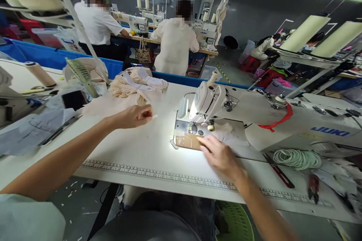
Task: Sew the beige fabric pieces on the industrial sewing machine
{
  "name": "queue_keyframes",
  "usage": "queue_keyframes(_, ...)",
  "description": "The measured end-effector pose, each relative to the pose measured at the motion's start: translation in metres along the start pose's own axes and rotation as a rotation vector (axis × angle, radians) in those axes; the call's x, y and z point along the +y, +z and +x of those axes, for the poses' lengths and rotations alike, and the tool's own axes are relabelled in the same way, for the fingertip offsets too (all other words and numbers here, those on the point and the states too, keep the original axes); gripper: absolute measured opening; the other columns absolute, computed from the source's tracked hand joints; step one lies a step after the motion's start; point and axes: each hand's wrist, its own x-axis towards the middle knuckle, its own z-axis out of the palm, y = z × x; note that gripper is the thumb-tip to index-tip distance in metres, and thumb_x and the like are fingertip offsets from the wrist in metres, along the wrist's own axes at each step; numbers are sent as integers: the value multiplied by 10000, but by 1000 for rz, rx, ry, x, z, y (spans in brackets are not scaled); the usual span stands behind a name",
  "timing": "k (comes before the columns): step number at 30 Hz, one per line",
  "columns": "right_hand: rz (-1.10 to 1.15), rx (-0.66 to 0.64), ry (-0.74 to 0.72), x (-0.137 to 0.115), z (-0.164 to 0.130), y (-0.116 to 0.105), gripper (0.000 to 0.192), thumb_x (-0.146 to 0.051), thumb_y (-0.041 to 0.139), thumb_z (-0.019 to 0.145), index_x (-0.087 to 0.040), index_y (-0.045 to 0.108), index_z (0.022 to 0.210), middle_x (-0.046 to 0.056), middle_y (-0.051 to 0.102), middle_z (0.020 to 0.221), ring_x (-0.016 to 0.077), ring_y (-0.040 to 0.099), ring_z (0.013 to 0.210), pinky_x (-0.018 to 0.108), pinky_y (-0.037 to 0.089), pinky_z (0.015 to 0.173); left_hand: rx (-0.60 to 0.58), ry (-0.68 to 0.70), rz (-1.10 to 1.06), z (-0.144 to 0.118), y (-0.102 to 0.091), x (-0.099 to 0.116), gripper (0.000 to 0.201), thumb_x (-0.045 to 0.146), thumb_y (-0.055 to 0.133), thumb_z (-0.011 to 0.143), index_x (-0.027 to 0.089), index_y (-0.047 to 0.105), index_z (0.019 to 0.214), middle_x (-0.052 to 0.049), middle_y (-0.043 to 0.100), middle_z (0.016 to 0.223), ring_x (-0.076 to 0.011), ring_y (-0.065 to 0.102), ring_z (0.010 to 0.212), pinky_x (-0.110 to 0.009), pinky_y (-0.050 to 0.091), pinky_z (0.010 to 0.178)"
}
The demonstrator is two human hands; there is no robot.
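My left hand (140, 116) is closed in a pinch above the white table, left of the sewing machine (207, 101). A small pale scrap (154, 116) pokes out from its fingertips; its kind is too small to tell. Behind that hand lies a bundle of cream fabric pieces (124, 86) with white labels on top. My right hand (217, 154) rests with fingers stretched out on the brown-covered plate (186, 141) in front of the needle. It holds nothing that I can see. Pale fabric (226, 135) lies on the machine bed behind the right hand.
A ruler strip (169, 177) runs along the table's front edge. To the right are tweezers (279, 171), a coil of pale green cord (296, 158) and red-handled snips (313, 188). A phone (73, 99) and thread cone (41, 74) are left. Two people sit sewing ahead.
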Motion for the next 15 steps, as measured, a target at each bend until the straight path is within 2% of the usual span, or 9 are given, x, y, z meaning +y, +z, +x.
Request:
queue_keyframes(2,-97,-83,-61,-16,17,7,363,-303,425,1009,-209,588,1320,90,647,1049,170,591,725,287,452,601,-100,-35,-89,12,11,13,265,458,528,869,196,550,841,-1,610,661,-127,520,585,-225,384,566)
queue_keyframes(5,-207,-118,-118,-26,33,16,311,-340,459,1013,-205,638,1228,85,611,986,157,513,692,280,376,584,-215,-54,-195,31,31,33,279,459,555,835,184,603,828,-3,663,647,-107,464,516,-227,326,525)
queue_keyframes(8,-276,-102,-154,-28,32,19,260,-355,491,1006,-199,661,1125,75,588,942,165,477,710,296,341,621,-214,-70,-296,47,56,49,266,434,557,807,179,631,804,-9,705,665,-100,440,474,-240,296,501)
queue_keyframes(12,-332,-82,-139,-28,18,17,249,-351,484,1007,-191,653,1095,75,583,928,182,478,740,314,332,662,-209,-133,-427,61,88,59,228,408,567,765,185,615,764,-18,697,654,-169,616,614,-260,431,596)
queue_keyframes(15,-351,-84,-129,-28,12,18,259,-341,458,1016,-194,650,1108,71,582,919,183,481,743,315,321,671,-164,-171,-306,67,101,59,205,390,569,746,192,621,739,-14,680,673,-185,620,645,-271,429,597)
